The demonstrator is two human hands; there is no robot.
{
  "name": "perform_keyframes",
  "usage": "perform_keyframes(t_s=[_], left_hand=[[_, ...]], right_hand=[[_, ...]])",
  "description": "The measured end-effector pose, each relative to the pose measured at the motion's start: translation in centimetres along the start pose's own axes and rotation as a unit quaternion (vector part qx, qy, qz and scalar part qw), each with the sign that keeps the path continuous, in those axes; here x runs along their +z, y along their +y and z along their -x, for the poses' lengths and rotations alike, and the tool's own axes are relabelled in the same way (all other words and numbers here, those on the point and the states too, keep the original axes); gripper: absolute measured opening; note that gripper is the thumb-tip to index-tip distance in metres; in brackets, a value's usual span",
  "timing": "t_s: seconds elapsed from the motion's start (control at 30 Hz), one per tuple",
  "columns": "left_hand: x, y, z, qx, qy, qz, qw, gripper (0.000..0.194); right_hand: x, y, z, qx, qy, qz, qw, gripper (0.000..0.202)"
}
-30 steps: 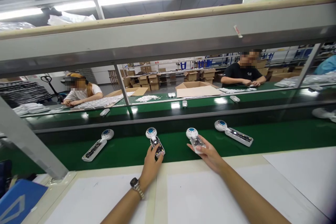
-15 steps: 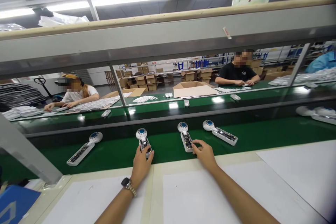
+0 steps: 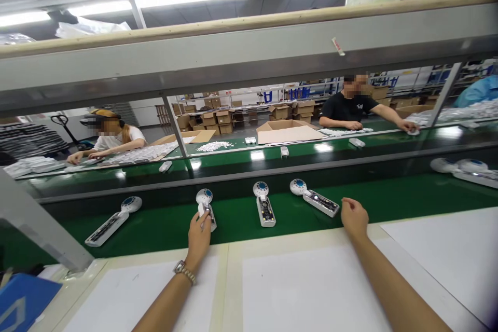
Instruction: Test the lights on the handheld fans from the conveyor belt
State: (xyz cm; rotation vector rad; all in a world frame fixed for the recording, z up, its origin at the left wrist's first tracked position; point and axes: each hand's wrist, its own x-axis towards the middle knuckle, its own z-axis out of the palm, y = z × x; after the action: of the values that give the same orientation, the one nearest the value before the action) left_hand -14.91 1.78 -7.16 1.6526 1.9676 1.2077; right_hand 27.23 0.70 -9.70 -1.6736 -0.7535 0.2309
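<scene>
On the green conveyor belt, my left hand (image 3: pixel 199 236) has its fingers closed around the lower part of a white handheld device (image 3: pixel 204 196). This device has a round head with a blue centre and an open handle; the fingers hide part of its circuit board. My right hand (image 3: pixel 355 219) is over the belt with curled fingers, and I see nothing in them. Just left of its fingertips lies the handle end of a tilted device (image 3: pixel 321 202). Between my hands another device (image 3: pixel 266 210) stands apart from both, its circuit board exposed.
Further left lies another open device (image 3: pixel 107 228); more white devices (image 3: pixel 474 171) are at the far right. White sheets (image 3: pixel 288 290) cover the near bench. Beyond the belt's rail, small white parts (image 3: pixel 284 152) ride a second belt, with co-workers behind. A post (image 3: pixel 42 223) stands left.
The near devices have shifted left. My left hand has moved left with its device. My right hand has left the middle device and moved right, beside the tilted one. A co-worker's arm has reached out right.
</scene>
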Motion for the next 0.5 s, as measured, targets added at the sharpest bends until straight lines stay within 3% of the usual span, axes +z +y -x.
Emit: perform_keyframes(t_s=[0.17, 0.23, 0.37, 0.5], left_hand=[[-0.6, 0.3, -0.1, -0.032, 0.006, 0.034, 0.999, 0.051], [-0.8, 0.1, -0.3, -0.086, 0.027, 0.121, 0.988, 0.053], [-0.8, -0.6, -0.9, -0.198, 0.075, 0.308, 0.928, 0.051], [-0.4, -0.2, -1.1, -0.230, 0.072, 0.397, 0.885, 0.049]], right_hand=[[1.5, -0.4, 1.4, -0.036, -0.139, 0.055, 0.988, 0.040], [2.0, -0.9, 2.1, -0.042, -0.162, 0.063, 0.984, 0.048], [2.1, -2.0, 3.4, -0.026, -0.208, 0.044, 0.977, 0.051], [2.5, -3.2, 5.4, -0.001, -0.264, -0.043, 0.964, 0.036]])
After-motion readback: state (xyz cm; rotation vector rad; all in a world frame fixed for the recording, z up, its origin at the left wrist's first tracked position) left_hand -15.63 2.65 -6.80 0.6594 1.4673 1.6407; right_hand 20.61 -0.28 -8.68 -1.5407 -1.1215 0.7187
